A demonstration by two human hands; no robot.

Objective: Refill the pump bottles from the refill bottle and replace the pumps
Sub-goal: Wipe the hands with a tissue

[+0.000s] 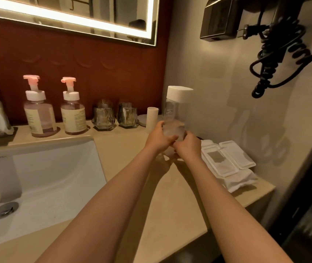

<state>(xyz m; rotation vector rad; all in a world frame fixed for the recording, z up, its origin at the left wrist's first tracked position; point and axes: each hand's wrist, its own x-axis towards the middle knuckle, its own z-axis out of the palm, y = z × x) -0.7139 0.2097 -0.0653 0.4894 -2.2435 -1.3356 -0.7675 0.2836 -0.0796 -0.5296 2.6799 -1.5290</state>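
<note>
You can read next to nothing here. The refill bottle, right of the sink, has pale marks running up its clear wall under the white cap. One looks like a letter M, and the others you cannot make out. Behind the sink, the left pump bottle and the right pump bottle each wear a cream label with rows of small dark print, too blurred for any word or brand. Far right of the sink, the white packets show a grey patch and no lettering you can read.
</note>
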